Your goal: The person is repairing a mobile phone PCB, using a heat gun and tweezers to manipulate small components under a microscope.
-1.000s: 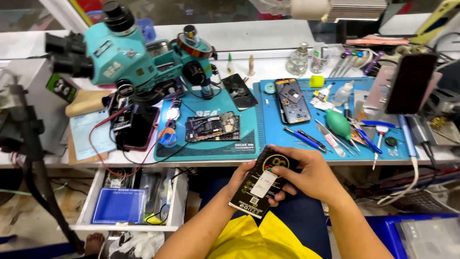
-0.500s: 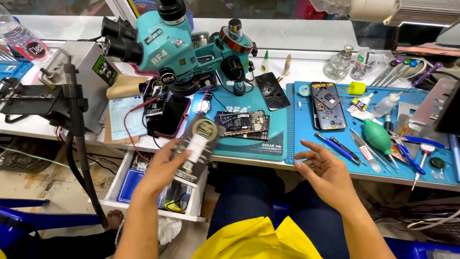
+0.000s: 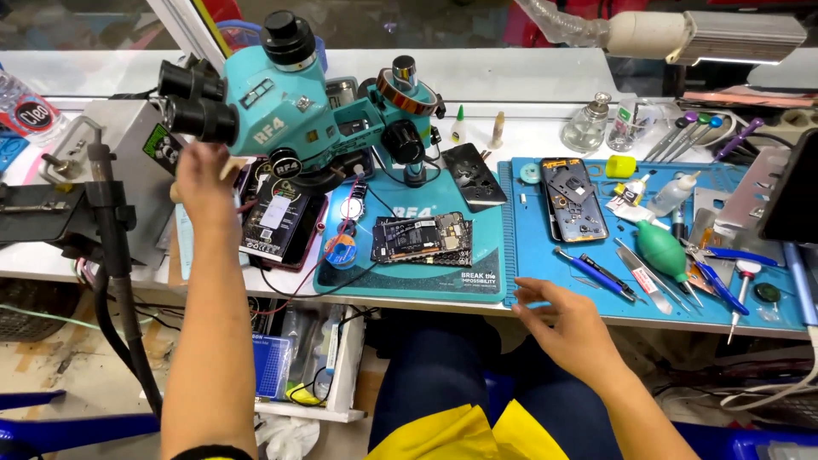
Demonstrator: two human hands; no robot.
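Fingers of left hand (image 3: 203, 175) beside black battery (image 3: 274, 223)

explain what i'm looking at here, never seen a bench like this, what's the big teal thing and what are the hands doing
This is a single view from a camera worn on a person's head, looking down at their own two bare hands and a repair bench. The big teal thing is a microscope with black eyepieces on its left side. Beneath it lies a teal work mat carrying an opened phone circuit board. To the right, a blue mat holds an opened phone, a green rubber air blower, tweezers and screwdrivers. A flat black packet with a white label rests at the microscope's base. The left hand is raised beside that packet, near the eyepieces; I cannot tell whether it grips anything. The right hand hovers open and empty at the bench's front edge. An open drawer hangs below.
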